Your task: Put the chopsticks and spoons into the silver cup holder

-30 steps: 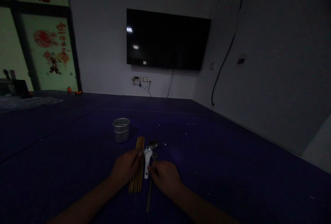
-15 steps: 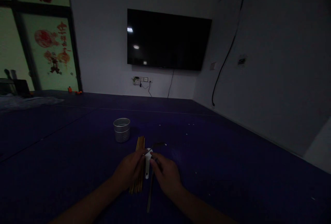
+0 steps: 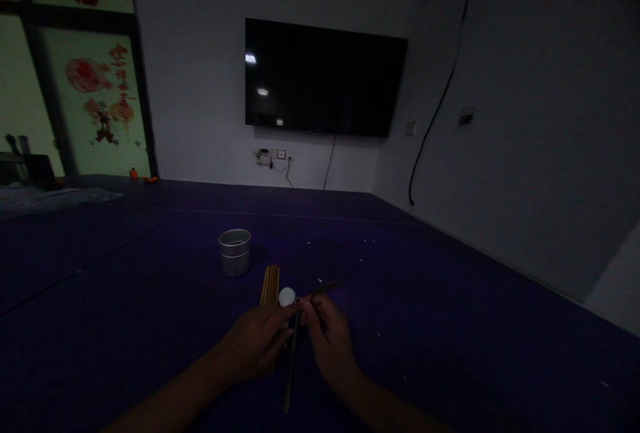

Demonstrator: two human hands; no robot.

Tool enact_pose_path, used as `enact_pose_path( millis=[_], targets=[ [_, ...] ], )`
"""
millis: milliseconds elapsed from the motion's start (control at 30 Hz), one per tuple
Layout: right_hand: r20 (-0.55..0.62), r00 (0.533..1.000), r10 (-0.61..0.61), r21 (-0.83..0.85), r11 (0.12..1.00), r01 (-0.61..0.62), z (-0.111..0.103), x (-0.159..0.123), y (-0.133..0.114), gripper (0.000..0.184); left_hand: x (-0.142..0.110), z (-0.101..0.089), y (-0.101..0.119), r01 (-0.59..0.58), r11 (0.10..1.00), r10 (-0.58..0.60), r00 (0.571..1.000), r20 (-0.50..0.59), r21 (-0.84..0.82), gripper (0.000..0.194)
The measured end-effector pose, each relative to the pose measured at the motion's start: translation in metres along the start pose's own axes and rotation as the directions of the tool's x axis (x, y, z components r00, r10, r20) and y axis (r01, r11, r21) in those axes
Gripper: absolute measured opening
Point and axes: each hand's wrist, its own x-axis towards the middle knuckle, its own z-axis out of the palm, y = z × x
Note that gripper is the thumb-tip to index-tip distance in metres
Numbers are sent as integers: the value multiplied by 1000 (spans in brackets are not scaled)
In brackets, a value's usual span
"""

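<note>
My left hand (image 3: 260,343) lies over the near end of a bundle of wooden chopsticks (image 3: 270,283), and its fingers pinch a white ceramic spoon (image 3: 287,297) whose handle is hidden under them. My right hand (image 3: 327,336) is closed on the thin handle of a metal spoon (image 3: 324,286), whose bowl points away to the right. The two hands' fingertips almost touch. A long dark utensil (image 3: 290,369) lies on the purple mat (image 3: 425,326) between my wrists.
A small metal cup (image 3: 235,251) stands on the mat just beyond the chopsticks, to the left. A dark TV (image 3: 325,76) hangs on the far wall above a socket with cables. The right wall runs close along the mat's edge.
The metal spoon has left the mat and swung to the right in my right hand. The white spoon was lifted and turned, so only its round bowl shows. Both hands drew slightly nearer to me.
</note>
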Motion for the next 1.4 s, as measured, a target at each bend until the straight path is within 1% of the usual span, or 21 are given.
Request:
enact_pose_path(
  millis=[67, 100, 167, 200, 233, 300, 367, 400, 467, 533, 600, 700, 900, 1000, 1067, 1167, 1233, 1300, 1400],
  targets=[
    [-74, 997, 32, -26, 999, -34, -3, 2, -1, 38, 0, -2, -1, 7, 999, -7, 1000, -3, 34, 39],
    [-105, 993, 47, -42, 998, -51, -5, 3, 0, 39, 0, -3, -3, 22, 998, -21, 1000, -24, 53, 39],
    [-138, 987, 78, -87, 992, -91, -8, 7, 4, 40, 1, -4, -9, 89, 991, -79, 991, -108, 98, 38],
    [-143, 985, 98, -118, 986, -116, -9, 9, 7, 40, 1, -4, -13, 140, 983, -120, 980, -159, 120, 37],
    [-141, 982, 123, -162, 976, -146, -10, 10, 10, 40, 2, -5, -18, 201, 969, -168, 962, -215, 142, 37],
    [-127, 977, 172, -264, 943, -201, -11, 12, 16, 39, 4, -7, -29, 329, 927, -263, 912, -313, 181, 38],
    [-80, 972, 220, -366, 901, -234, -12, 13, 21, 36, 6, -11, -40, 437, 873, -337, 862, -378, 218, 41],
    [-48, 968, 247, -413, 877, -245, -12, 14, 22, 35, 7, -13, -46, 474, 849, -362, 844, -395, 236, 43],
    [1, 952, 307, -491, 829, -267, -12, 14, 22, 32, 7, -16, -58, 520, 812, -395, 824, -405, 264, 47],
    [16, 936, 353, -542, 790, -288, -12, 14, 20, 31, 5, -19, -69, 552, 784, -421, 809, -411, 284, 49],
    [20, 928, 372, -584, 758, -291, -12, 14, 19, 31, 4, -19, -78, 572, 763, -440, 801, -406, 302, 50],
    [31, 923, 384, -664, 698, -269, -13, 13, 17, 31, 2, -19, -87, 573, 750, -445, 806, -389, 329, 49],
    [86, 916, 391, -800, 575, -171, -13, 12, 15, 29, 0, -19, -88, 568, 749, -409, 802, -436, 342, 40],
    [90, 910, 404, -840, 521, -148, -13, 13, 15, 30, 0, -19, -89, 537, 754, -352, 816, -458, 377, 31],
    [89, 903, 419, -859, 491, -143, -13, 15, 14, 31, 0, -18, -90, 509, 759, -300, 826, -477, 405, 29],
    [98, 905, 414, -877, 465, -117, -13, 16, 14, 32, 0, -18, -87, 446, 792, -195, 832, -519, 417, 25],
    [112, 910, 399, -885, 456, -91, -12, 17, 14, 32, 0, -17, -80, 383, 818, -103, 831, -546, 429, 21],
    [131, 913, 387, -890, 451, -63, -12, 17, 14, 31, 1, -15, -69, 313, 829, 3, 827, -562, 464, 17],
    [162, 916, 368, -892, 451, -23, -11, 16, 15, 31, 1, -11, -49, 210, 830, 153, 804, -574, 517, 15]
  ],
)
